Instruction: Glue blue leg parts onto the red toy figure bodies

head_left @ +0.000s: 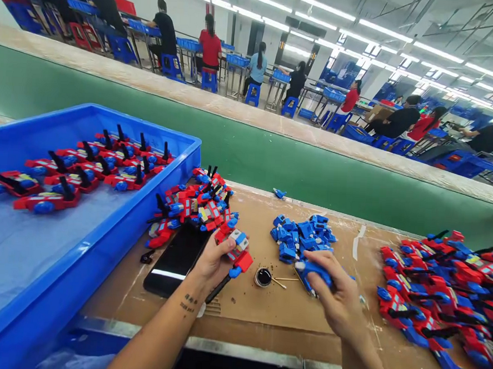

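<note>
My left hand (213, 260) holds a red and blue toy robot figure (238, 249) just above the cardboard-covered bench (264, 308). My right hand (335, 293) is closed on a small blue plastic part (314, 269), close to a pile of blue parts (299, 236). Between my hands sits a small round black pot (262, 277) with a thin stick (280, 282) beside it. A black phone (178, 258) lies flat under my left wrist.
A big blue tray (113, 237) at the left holds rows of finished toy figures (84, 166). Further toy heaps lie beside the tray (195, 206) and at the right (436, 291). A green conveyor belt (273, 158) runs behind the bench. Several seated people work beyond it.
</note>
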### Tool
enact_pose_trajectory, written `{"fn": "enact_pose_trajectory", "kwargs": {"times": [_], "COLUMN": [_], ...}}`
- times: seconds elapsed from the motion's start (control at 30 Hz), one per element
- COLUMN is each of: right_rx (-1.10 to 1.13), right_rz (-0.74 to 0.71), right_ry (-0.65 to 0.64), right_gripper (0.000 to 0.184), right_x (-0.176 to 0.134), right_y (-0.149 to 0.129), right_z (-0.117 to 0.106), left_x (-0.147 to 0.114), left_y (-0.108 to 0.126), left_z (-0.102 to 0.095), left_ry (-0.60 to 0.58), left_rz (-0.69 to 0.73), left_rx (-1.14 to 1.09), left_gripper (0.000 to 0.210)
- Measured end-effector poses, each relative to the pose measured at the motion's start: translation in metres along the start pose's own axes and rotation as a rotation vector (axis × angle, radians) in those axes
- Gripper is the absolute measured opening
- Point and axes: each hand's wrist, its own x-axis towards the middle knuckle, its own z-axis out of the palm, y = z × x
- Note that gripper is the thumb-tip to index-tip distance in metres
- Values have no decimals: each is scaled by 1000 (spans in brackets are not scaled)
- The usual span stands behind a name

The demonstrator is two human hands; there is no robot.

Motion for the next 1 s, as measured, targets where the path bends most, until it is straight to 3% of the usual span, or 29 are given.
{"fn": "enact_pose_trajectory", "kwargs": {"times": [0.13, 0.27, 0.4, 0.57, 0.73, 0.9, 1.0], "right_rx": [-90, -318, -371, -242, -143, 336, 543], "right_rz": [3, -204, -325, -64, 136, 291, 312], "right_ry": [-73, -217, -322, -184, -137, 137, 164], "right_gripper": [27, 30, 28, 25, 27, 27, 29], "right_x": [-18, -1, 10, 14, 17, 23, 30], "right_y": [-5, -5, -2, 6, 13, -3, -17], "right_z": [31, 42, 46, 51, 56, 53, 63], "left_x": [3, 1, 0, 4, 3, -1, -6], "left_y": [3, 4, 6, 7, 9, 12, 10], "left_z": [1, 3, 5, 5, 7, 16, 20], "left_ry": [0, -33, -15, 56, 51, -5, -57], "left_rz": [37, -20, -49, -41, -48, -75, -79], "left_rx": [-5, -45, -64, -80, -53, -34, -17], "left_gripper": [48, 45, 47, 50, 49, 49, 46]}}
